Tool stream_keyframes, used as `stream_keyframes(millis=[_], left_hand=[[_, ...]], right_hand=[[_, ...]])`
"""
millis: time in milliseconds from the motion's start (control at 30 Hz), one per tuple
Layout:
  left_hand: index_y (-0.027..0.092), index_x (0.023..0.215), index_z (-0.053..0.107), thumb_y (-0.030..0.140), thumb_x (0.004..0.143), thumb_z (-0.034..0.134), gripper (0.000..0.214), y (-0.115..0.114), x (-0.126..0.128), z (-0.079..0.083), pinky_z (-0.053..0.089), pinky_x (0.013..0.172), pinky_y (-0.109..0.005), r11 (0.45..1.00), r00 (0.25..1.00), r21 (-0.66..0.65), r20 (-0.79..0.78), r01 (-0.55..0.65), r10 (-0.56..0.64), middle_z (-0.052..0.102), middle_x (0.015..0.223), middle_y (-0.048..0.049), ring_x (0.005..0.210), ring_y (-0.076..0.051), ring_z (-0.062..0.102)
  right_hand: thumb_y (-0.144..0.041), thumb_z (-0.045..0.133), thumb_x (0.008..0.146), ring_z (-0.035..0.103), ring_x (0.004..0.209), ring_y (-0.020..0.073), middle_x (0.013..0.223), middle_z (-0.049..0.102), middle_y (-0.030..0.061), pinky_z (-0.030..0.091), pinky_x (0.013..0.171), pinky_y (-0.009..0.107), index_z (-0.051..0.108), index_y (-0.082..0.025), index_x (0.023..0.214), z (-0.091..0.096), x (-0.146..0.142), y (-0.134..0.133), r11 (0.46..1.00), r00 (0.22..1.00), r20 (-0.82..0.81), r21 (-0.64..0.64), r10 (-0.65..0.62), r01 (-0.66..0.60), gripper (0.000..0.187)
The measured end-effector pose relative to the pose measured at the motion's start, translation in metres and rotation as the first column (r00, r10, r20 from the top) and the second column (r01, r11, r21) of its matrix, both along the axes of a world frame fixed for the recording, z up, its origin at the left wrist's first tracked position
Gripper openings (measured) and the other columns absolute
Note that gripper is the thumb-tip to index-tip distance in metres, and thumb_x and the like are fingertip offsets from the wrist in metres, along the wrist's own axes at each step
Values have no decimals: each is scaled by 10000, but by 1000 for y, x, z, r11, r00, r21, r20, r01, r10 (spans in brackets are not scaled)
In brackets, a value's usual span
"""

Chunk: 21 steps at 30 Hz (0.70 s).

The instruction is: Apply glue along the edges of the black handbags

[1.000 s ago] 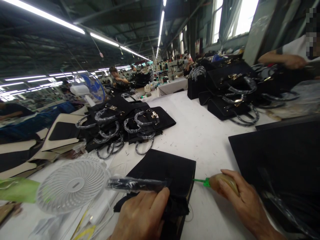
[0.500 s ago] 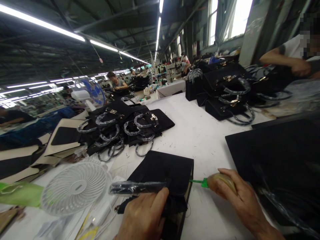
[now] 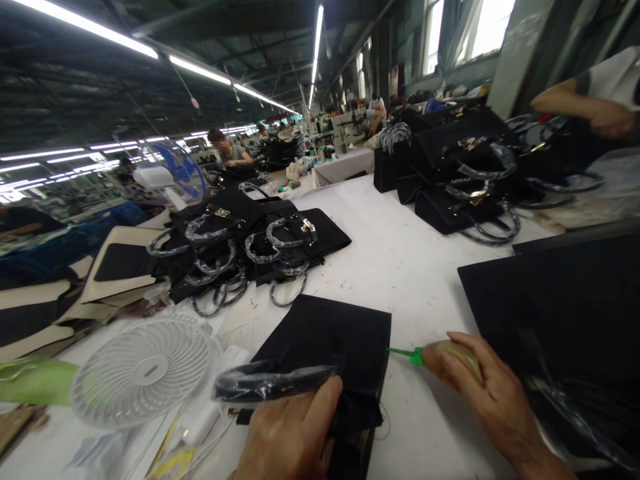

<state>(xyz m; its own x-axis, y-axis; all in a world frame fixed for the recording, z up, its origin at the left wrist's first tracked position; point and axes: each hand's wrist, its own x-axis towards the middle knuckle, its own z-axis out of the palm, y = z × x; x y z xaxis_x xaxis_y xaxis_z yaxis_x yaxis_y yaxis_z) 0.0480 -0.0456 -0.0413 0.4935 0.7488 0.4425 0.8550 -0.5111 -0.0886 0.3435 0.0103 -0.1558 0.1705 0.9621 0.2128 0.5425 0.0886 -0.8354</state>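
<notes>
A black handbag [image 3: 330, 330] lies in front of me on the white table, its plastic-wrapped handle [image 3: 250, 385] standing up across it. My left hand [image 3: 287, 430] is closed on the bag just below that handle; its fingertips are partly hidden. In my right hand [image 3: 500, 393] is a squeeze bottle [image 3: 457, 357], tan and rounded, with a thin green nozzle [image 3: 406, 353]. The fingers are wrapped round the bottle. The nozzle points left, its tip at the bag's right side edge; whether it touches I cannot tell. A loose thread hangs by the bag's lower right corner.
A white fan [image 3: 145, 370] stands at the left, beside cables. Piled black handbags [image 3: 325, 230] lie beyond, with more handbags [image 3: 450, 160] at the back right. A large black panel [image 3: 560, 300] fills the right side. A co-worker's arm [image 3: 575, 103] shows at the upper right.
The nozzle tip has moved up slightly along the bag's right edge. My left hand keeps its hold, and the handle has tilted a little. The view has shifted slightly.
</notes>
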Motion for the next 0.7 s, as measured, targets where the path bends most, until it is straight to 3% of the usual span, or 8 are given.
stream_keyframes(millis=[300,433,600,700], left_hand=[[191,1102,550,50,679,401,470,5,5,7,580,499,-315,998,1000,57,26,-2,1,749,795,1,608,-204,721],[183,1073,550,54,650,393,469,7,11,11,577,466,-313,997,999,72,35,-1,-2,742,753,-3,574,-207,714],[201,1051,545,58,644,398,455,8,13,13,590,485,-317,997,999,70,52,-20,17,740,744,2,579,-211,716],[198,1060,544,53,652,398,457,7,13,12,591,501,-311,999,998,46,57,-15,12,740,750,2,576,-201,712]], right_hand=[[-576,546,907,717,801,190,935,748,-1,570,698,249,653,-279,1109,6,5,-17,989,992,-61,-94,112,-117,375],[-569,560,895,710,836,192,983,741,3,566,742,256,665,-281,1098,10,5,-20,997,998,-16,-40,67,-67,368],[-577,540,909,705,828,190,954,732,0,567,736,255,647,-281,1113,13,4,-22,982,987,-76,-114,140,-148,376],[-584,545,898,702,841,203,992,731,17,568,783,286,650,-268,1102,12,3,-21,993,995,-33,-75,90,-92,391]])
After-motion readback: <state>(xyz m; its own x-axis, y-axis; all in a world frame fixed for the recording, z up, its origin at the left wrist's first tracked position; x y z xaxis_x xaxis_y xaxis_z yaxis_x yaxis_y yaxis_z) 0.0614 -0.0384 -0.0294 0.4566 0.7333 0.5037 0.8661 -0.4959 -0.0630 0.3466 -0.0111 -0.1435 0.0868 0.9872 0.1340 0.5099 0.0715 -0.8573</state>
